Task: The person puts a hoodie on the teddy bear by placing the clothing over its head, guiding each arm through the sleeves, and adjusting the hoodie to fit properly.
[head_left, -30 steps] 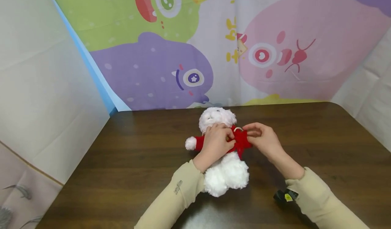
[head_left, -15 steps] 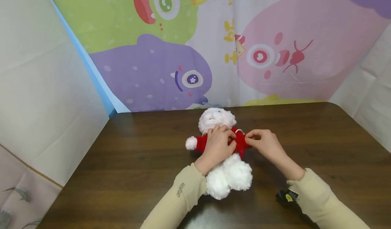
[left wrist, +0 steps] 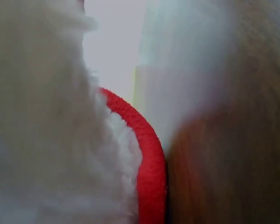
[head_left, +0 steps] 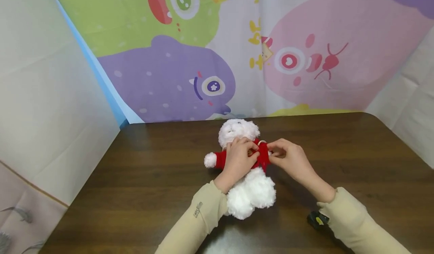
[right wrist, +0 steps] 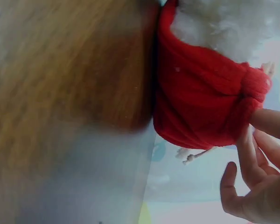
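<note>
A white fluffy stuffed animal (head_left: 251, 193) in a red top (head_left: 263, 159) lies face up on the table, its head toward the back. My left hand (head_left: 235, 159) rests across its chest, thumb and forefinger pinching the front of the top. At the toy's sleeve on the right side, my right hand (head_left: 291, 158) holds the sleeve end between thumb and fingers, with a bit of white showing there. The right wrist view shows its fingers (right wrist: 270, 122) against the bunched red cloth (right wrist: 205, 93). White fur (left wrist: 46, 116) and a red band (left wrist: 147, 149) fill much of the left wrist view.
The dark wooden table (head_left: 145, 178) extends around the toy. A printed cartoon cloth (head_left: 162, 80) hangs behind it, and pale sheets (head_left: 57, 77) stand at the sides. A small black device (head_left: 317, 220) sits beneath the right sleeve cuff.
My right hand has shifted slightly left, toward the toy's body, and the sleeve reaches out less than before. My left hand keeps its place on the chest.
</note>
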`<state>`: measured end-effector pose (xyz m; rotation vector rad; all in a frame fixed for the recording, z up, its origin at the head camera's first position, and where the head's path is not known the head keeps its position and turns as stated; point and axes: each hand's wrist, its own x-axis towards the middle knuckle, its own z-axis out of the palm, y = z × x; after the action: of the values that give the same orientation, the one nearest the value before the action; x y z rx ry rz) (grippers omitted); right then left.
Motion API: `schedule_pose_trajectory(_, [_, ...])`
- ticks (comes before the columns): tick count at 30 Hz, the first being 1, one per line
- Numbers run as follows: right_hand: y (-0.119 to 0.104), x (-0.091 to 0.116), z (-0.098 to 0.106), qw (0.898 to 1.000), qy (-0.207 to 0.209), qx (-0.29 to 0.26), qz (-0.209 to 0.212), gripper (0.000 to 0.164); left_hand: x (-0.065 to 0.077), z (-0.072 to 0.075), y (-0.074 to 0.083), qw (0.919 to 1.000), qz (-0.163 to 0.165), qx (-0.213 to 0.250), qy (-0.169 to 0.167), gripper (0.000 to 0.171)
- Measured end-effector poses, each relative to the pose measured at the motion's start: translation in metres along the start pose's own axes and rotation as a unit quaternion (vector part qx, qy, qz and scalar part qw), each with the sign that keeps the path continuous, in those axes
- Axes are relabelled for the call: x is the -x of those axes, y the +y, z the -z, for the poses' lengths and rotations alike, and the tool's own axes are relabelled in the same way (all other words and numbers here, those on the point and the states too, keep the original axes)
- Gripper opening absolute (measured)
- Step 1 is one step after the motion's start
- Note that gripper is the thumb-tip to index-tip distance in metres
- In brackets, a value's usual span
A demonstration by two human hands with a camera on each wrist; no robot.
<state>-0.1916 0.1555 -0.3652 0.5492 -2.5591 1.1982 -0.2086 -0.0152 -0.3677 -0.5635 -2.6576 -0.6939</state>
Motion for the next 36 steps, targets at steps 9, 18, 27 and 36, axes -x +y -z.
schedule_pose_trajectory(9, [-0.005, -0.005, -0.008, 0.996, 0.057, 0.071, 0.002, 0.012, -0.001, 0.004, -0.003, 0.9994, -0.033, 0.013, -0.006, 0.01])
schedule_pose_trajectory(18, [0.007, -0.013, 0.003, 0.998, 0.017, 0.016, -0.063, 0.019, 0.005, 0.022, -0.018, 0.9959, -0.083, -0.015, -0.033, 0.01])
schedule_pose_trajectory(27, [0.012, -0.018, 0.013, 0.995, -0.017, -0.007, -0.101, 0.015, 0.007, 0.038, -0.028, 0.9924, -0.09, -0.018, -0.082, 0.004])
schedule_pose_trajectory(36, [0.001, -0.013, 0.013, 0.997, -0.026, 0.067, -0.039, 0.014, -0.009, 0.052, -0.009, 0.9832, -0.074, -0.046, -0.16, 0.019])
